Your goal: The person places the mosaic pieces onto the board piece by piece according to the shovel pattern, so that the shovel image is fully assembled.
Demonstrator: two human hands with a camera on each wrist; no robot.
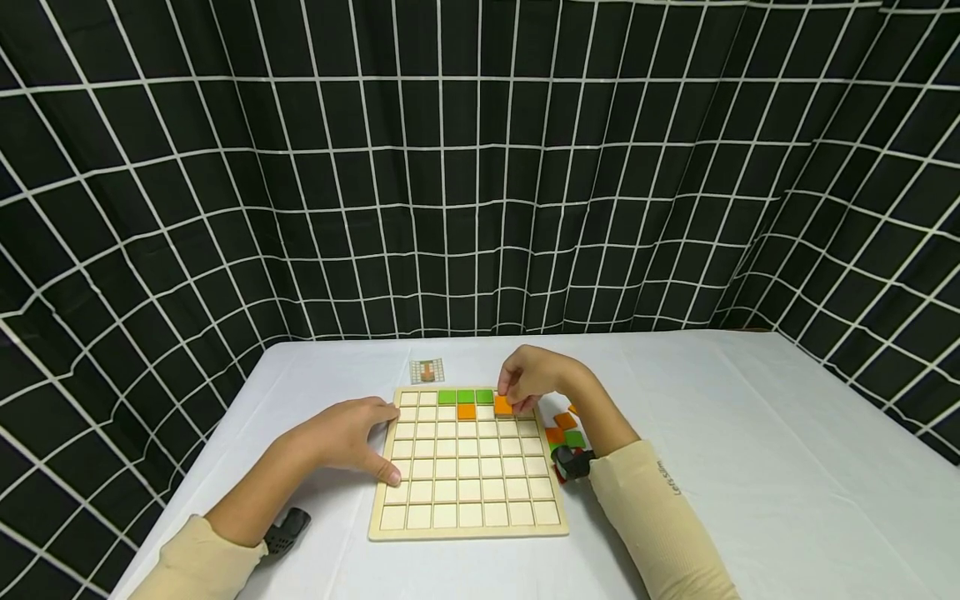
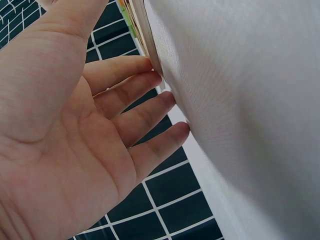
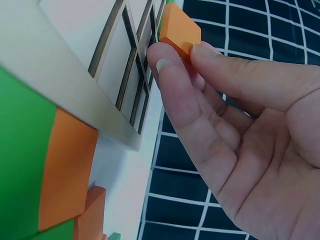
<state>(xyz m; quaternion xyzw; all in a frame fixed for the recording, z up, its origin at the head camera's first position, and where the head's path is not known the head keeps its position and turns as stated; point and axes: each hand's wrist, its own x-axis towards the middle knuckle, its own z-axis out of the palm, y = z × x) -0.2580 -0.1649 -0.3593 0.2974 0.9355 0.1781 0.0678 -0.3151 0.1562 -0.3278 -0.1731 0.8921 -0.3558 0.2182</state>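
The only writing that can be read is a short line of lettering (image 1: pixel 668 477) on the beige right sleeve (image 1: pixel 663 525), seen in the head view. It appears to say "Let's slim", the first word easier to make out than the second, which is tiny and slightly blurred. The letters are dark against the pale fabric, set in a single line that runs lengthwise along the forearm, close to the cuff and near the sleeve's outer edge, so the words stand slanted in this view. The small printed card (image 1: pixel 427 372) bears a gridded pattern with an orange shape; it is too small to tell whether any characters or numbers are on it.
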